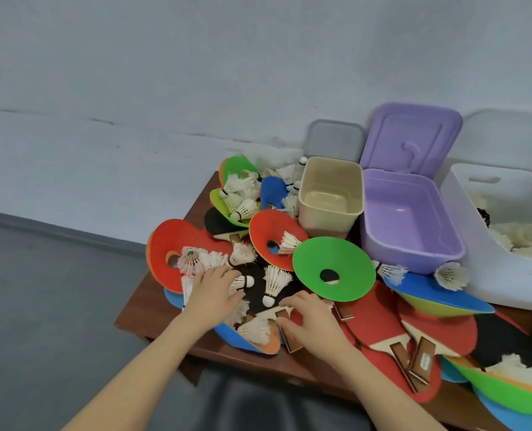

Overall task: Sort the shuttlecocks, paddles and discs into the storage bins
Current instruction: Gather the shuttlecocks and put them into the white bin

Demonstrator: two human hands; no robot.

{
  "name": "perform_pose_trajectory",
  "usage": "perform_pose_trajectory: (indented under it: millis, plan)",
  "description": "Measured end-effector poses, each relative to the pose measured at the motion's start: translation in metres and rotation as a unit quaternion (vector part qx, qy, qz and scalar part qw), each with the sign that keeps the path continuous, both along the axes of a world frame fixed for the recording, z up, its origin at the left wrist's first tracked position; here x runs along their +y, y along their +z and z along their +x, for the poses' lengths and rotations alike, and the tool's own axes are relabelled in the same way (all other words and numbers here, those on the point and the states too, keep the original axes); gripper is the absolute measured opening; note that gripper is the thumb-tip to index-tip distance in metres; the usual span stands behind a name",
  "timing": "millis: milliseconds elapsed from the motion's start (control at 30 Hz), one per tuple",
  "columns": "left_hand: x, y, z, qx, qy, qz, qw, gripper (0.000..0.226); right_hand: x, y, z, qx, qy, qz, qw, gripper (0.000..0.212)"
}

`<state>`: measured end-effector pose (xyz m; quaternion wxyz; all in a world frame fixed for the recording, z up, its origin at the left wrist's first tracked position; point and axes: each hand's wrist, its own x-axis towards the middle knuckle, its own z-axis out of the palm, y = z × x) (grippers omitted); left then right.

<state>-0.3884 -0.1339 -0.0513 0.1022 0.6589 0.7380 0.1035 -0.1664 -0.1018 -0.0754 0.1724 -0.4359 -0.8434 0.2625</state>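
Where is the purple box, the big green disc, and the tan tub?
purple box (411, 244), head view, on its near front wall.
big green disc (348, 259), head view, on its flat top.
tan tub (327, 217), head view, on its front wall.

left arm: bare, reaching forward and up from the bottom edge
left hand (216, 290): palm down, fingers spread out flat
right arm: bare too, angled in from the lower right
right hand (313, 321): palm down, fingers loosely curled, thumb stuck out left
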Motion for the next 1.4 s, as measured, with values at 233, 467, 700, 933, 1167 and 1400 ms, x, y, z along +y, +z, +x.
perform_pose_trajectory:
  millis: [233,467,700,933,1167,1400]
  plan:
    - [0.006,-0.016,-0.022,-0.061,0.010,-0.058,0.996,0.051,-0.013,-0.024,-0.050,-0.115,-0.082,-0.050,0.989,0.039]
    - [0.020,-0.026,-0.028,-0.094,0.009,-0.049,0.994,0.049,-0.017,-0.024,-0.054,-0.023,-0.125,-0.099,0.987,0.022]
    - [0.025,-0.030,-0.028,-0.008,-0.017,-0.009,1.000,0.020,-0.011,-0.004,-0.027,0.161,-0.166,-0.050,0.972,0.025]
    - [0.024,-0.020,-0.020,-0.106,0.014,0.127,0.986,0.016,-0.003,0.022,-0.007,0.232,-0.193,0.003,0.953,0.023]
    - [0.041,0.020,0.015,-0.169,-0.046,0.273,0.946,0.032,0.009,0.056,0.031,0.231,-0.193,0.064,0.952,0.025]
    - [0.098,0.063,0.100,-0.180,-0.106,0.326,0.922,0.028,0.044,0.085,0.105,0.206,-0.206,0.160,0.943,0.025]
